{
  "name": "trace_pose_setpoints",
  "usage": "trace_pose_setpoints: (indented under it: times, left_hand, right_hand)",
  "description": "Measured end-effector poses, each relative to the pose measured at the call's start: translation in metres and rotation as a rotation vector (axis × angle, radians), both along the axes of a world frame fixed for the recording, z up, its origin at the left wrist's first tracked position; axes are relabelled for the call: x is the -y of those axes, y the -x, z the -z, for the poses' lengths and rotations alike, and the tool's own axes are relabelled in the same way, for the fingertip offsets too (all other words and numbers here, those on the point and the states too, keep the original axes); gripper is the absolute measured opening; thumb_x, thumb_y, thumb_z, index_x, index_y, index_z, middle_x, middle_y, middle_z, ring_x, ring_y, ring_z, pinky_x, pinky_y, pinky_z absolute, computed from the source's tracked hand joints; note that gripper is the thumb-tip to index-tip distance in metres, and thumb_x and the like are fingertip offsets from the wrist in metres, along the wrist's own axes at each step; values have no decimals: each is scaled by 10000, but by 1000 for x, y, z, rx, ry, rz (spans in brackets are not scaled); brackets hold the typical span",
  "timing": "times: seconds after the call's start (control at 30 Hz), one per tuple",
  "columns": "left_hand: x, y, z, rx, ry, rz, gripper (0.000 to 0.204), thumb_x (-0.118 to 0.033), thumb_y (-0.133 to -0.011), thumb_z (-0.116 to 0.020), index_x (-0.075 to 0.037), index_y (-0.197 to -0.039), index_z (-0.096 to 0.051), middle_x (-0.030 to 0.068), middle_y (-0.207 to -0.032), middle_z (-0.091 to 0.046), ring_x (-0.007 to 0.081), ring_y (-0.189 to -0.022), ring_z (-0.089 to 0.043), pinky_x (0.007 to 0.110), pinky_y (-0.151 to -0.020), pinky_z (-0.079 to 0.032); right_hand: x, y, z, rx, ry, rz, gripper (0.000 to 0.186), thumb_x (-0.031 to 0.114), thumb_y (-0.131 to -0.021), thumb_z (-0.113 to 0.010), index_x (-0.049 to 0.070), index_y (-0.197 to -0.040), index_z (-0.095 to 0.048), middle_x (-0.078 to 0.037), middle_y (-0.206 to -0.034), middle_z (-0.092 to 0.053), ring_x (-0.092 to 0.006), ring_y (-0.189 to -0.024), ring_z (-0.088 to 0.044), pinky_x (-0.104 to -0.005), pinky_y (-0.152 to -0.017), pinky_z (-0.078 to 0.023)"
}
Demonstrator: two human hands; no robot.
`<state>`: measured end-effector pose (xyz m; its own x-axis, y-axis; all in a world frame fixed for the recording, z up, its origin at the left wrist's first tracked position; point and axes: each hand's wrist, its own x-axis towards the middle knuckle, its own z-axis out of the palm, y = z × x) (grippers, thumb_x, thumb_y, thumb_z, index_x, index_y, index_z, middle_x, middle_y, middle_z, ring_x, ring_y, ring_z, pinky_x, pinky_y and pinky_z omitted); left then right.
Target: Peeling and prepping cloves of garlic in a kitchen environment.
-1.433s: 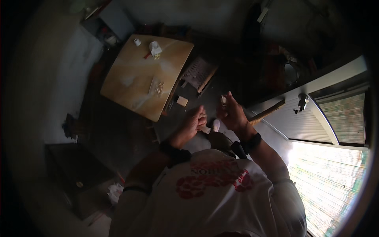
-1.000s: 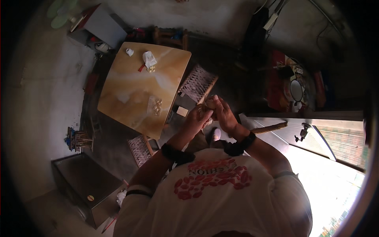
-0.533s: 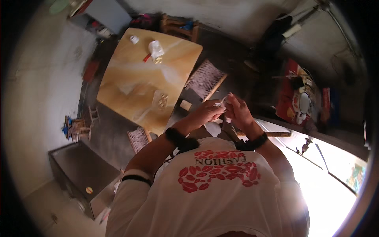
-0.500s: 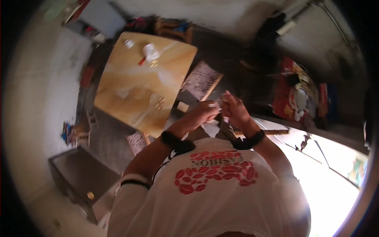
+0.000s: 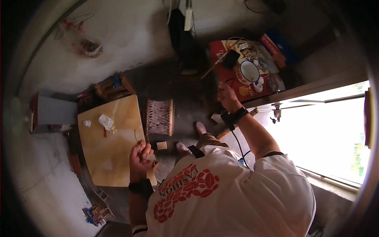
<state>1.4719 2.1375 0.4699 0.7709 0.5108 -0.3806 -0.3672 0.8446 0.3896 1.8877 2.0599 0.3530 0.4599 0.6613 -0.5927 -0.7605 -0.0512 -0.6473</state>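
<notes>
My left hand point(image 5: 141, 158) hovers over the near right part of a yellow marbled table point(image 5: 106, 154). Its fingers are curled around something small and pale that I cannot make out; a thin strand shows above the fingertips. My right hand point(image 5: 228, 96) reaches forward to the near left edge of a red-covered table point(image 5: 226, 73). Its fingers are bent together, with a thin dark bit at their tips too small to name. On that table stand a white bowl point(image 5: 250, 71) with a dark rim, a black object point(image 5: 231, 59) and a crumpled white thing point(image 5: 258, 84).
A woven-seat stool point(image 5: 160, 117) stands between the tables. A clear plastic bag point(image 5: 106, 121) and a small white cup-like thing point(image 5: 87, 123) lie on the marbled table. A wooden chair point(image 5: 115, 87) is behind it. To the right is a bright doorway point(image 5: 316, 134).
My hands were together in front of me and are now apart, the left over the marbled table, the right at the red one. My view has turned right. Small items near the marbled table's right edge no longer show.
</notes>
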Motion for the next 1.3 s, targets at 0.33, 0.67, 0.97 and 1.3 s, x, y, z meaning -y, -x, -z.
trace_pose_setpoints:
  times: [0.33,0.67,0.97,1.3]
  left_hand:
    - [-15,-89,-7,9,123,126,193,-212,-891,-385,-125,-720,-369,-23,-506,-312,88,-402,-262,249,-384,-236]
    - [-11,-139,-20,-113,124,322,188,-227,-841,-473,-135,-696,-398,-24,-489,-315,102,-406,-277,251,-384,-263]
    - [-8,-152,-11,-196,138,208,138,-189,-853,-452,-122,-739,-412,-13,-539,-329,93,-428,-290,226,-430,-300]
    - [-16,-178,37,60,222,-84,127,-179,-874,-465,-110,-974,-502,8,-664,-480,115,-560,-483,234,-508,-398]
  right_hand:
    - [63,-189,83,251,334,311,214,275,-868,-487,112,-729,-484,-23,-546,-467,-142,-392,-417,-266,-347,-334]
    - [53,-246,113,15,-47,667,292,295,-865,-484,47,-716,-528,-58,-555,-488,-194,-504,-508,-312,-472,-410]
    - [-21,-153,45,360,215,305,158,169,-876,-445,117,-953,-573,-24,-882,-547,-168,-778,-561,-283,-616,-460]
    - [-61,100,-96,436,-348,-901,529,324,-834,-574,53,-1263,-423,-137,-1198,-468,-238,-1074,-492,-332,-863,-423]
